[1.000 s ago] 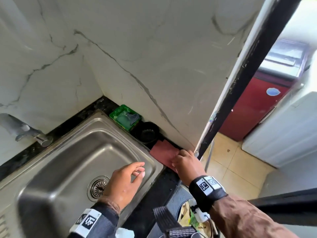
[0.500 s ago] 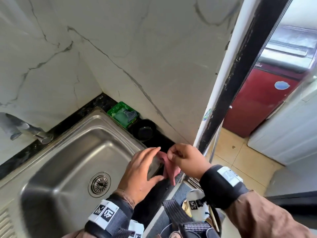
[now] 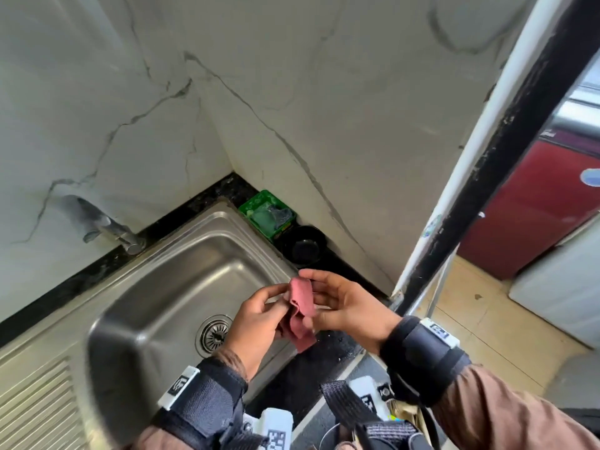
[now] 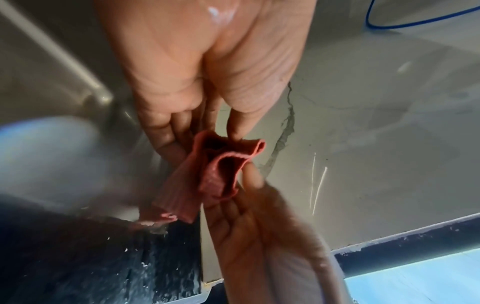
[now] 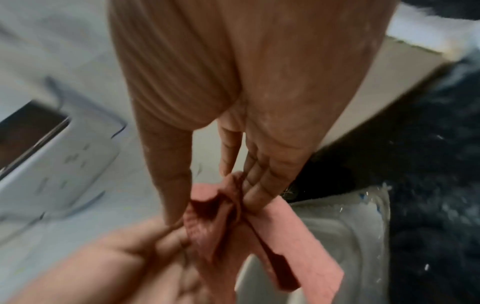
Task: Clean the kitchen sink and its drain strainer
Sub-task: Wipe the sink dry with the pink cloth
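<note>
A small crumpled pink cloth (image 3: pixel 302 303) hangs above the right edge of the steel sink (image 3: pixel 181 280), and both hands hold it. My left hand (image 3: pixel 274 303) pinches its left side with thumb and fingertips. My right hand (image 3: pixel 324 300) holds the right side, with fingers behind the cloth and the thumb low on it. In the left wrist view the pink cloth (image 4: pixel 221 174) is bunched into folds between the two hands. The right wrist view shows the pink cloth (image 5: pixel 233 216) blurred. The round drain strainer (image 3: pixel 215 332) sits in the basin floor, just left of my left hand.
A steel tap (image 3: pixel 107 228) juts from the marble wall at the left. A green soap dish (image 3: pixel 268 214) and a black bowl (image 3: pixel 303 243) stand on the dark counter in the corner. A ribbed drainboard (image 3: pixel 35 404) lies at the lower left. A black door frame (image 3: pixel 487 170) rises at the right.
The cloth lay flat on the counter under my right hand. That hand lifted it, my left hand came across, and both now hold it bunched by the sink's right edge.
</note>
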The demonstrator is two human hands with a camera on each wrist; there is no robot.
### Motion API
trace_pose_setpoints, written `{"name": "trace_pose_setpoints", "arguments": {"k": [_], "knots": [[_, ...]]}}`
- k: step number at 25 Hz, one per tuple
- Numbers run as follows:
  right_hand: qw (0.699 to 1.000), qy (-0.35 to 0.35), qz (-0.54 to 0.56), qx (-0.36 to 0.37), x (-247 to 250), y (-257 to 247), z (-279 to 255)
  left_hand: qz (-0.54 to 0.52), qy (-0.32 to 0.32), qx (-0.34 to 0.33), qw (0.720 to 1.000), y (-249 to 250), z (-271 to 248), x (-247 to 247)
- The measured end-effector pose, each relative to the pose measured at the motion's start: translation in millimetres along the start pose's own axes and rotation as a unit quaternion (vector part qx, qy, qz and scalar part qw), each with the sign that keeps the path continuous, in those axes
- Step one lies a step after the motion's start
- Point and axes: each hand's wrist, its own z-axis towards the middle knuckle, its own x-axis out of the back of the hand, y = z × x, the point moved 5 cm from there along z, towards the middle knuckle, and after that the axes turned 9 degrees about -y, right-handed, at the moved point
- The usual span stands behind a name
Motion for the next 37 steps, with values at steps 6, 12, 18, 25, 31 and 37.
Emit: {"name": "trace_pose_setpoints", "arguments": {"k": [6, 12, 18, 25, 31, 37], "knots": [[0.981, 0.144, -0.127, -0.017, -3, 10, 22, 0.032, 0.009, -0.030, 0.999, -4, -15, 20], [0.959, 0.163, -0.229, -0.036, -13, 3, 34, 0.220, 0.099, -0.061, 0.969, 2, -23, 50], [0.907, 0.176, -0.382, -0.023, -34, -13, 47, 0.167, -0.068, -0.029, 0.983, -3, -36, 37], [0.900, 0.123, -0.418, -0.021, -46, -27, 61, 0.099, 0.047, -0.068, 0.992, -5, -38, 84], [0.916, 0.052, -0.397, -0.036, -60, -40, 68, 0.035, 0.146, -0.105, 0.983, 2, -49, 137], [0.918, 0.019, -0.394, -0.040, -88, -34, 87, 0.098, 0.180, -0.113, 0.972, -8, -62, 186]]}}
